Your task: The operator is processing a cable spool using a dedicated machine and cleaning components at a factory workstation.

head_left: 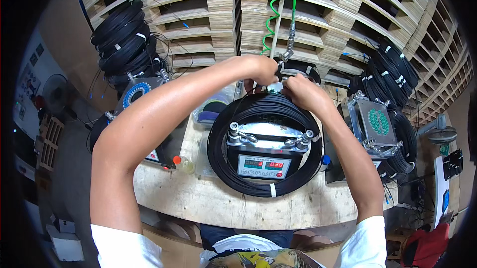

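Cable coil (216, 151), far edge beside right hand (307, 93)

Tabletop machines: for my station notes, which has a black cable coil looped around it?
The middle machine, its lit panel framed by the black cable coil; the left machine and right machine have coils nearby instead.

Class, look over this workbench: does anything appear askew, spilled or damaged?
No spill or damage stands out. The left stack of black cable coils looks untidy: a blue-tipped loose end juts out beside it. Its lean may be fisheye distortion.
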Tool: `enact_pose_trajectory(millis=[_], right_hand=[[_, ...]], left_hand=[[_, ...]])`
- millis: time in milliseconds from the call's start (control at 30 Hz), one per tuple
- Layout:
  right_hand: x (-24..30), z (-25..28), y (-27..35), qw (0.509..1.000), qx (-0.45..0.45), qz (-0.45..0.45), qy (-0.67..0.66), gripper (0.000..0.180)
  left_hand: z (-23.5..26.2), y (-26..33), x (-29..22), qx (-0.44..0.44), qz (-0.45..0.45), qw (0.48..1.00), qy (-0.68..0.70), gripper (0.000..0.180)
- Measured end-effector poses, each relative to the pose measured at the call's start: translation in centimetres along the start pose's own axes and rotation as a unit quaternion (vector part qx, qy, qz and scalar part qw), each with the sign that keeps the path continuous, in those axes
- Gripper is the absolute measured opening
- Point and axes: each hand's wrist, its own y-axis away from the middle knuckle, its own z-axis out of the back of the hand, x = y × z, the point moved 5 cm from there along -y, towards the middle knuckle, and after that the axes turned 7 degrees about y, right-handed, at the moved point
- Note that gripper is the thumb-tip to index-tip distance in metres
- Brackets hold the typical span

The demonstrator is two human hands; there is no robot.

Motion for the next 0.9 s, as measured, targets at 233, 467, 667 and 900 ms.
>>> enact_pose_trajectory(millis=[233,467,667,900], right_hand=[[-0.2,0.3,0.1,1.0,0.022,0.02,-0.001,0.015],[-0.1,0.0,0.7,0.999,0.031,0.0,-0.026,0.014],[0.2,0.5,0.6,0.999,0.039,0.004,-0.025,0.013],[-0.3,0.0,0.4,0.999,0.035,0.009,-0.019,0.012]], left_hand=[[-2.1,0.0,-2.5,-0.111,-0.132,0.938,-0.3,0.014],[-2.9,-0.2,-2.8,-0.078,-0.162,0.894,-0.411,0.014],[-1.6,0.5,-2.7,-0.007,-0.204,0.883,-0.422,0.019],[-1.6,0.2,-2.2,-0.04,-0.174,0.912,-0.37,0.021]])
